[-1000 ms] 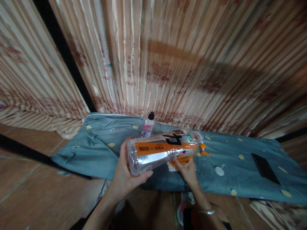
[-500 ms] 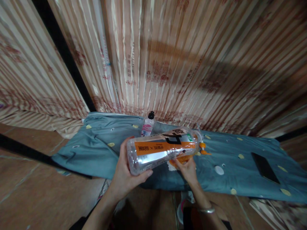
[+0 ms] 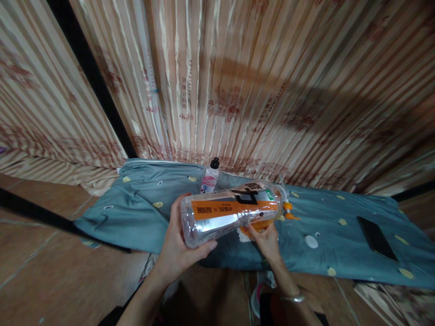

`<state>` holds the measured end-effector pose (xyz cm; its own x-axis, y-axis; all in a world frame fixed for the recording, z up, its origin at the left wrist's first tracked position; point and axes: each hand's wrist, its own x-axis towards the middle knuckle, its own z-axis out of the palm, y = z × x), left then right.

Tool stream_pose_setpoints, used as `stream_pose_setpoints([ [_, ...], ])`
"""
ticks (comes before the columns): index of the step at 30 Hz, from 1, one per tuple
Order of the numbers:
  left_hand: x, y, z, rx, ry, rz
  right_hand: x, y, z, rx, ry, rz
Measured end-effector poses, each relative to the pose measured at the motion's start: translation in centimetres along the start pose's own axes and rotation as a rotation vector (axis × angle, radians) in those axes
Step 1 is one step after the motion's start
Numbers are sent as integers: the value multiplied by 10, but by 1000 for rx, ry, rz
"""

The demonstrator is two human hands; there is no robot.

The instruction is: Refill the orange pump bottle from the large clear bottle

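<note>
My left hand is wrapped round the base end of a big clear plastic bottle with an orange, silver and black label. The bottle lies tilted in the air, its neck toward the right. Below its neck end, my right hand grips an orange container, mostly hidden by the bottle. A crumpled white tissue shows beside those fingers. Just past the bottle's neck is an orange pump top. Whether liquid passes from the bottle I cannot tell.
A small clear bottle with a black cap stands behind. On the blue-green cloth lie a white round disc and a dark phone. A pleated curtain hangs behind; dark poles cross the left side.
</note>
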<state>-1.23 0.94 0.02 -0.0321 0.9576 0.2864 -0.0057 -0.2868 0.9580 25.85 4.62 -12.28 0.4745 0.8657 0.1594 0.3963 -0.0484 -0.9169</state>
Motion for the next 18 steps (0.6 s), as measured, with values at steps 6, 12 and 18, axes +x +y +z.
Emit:
stream_pose_setpoints([
  [6, 1, 4, 1, 0, 1, -2, 1, 5, 1, -12, -17, 3],
  [12, 1, 5, 0, 19, -8, 0, 0, 5, -1, -9, -27, -44],
  [18, 1, 4, 0, 33, -5, 14, 0, 7, 0, 6, -32, -42],
])
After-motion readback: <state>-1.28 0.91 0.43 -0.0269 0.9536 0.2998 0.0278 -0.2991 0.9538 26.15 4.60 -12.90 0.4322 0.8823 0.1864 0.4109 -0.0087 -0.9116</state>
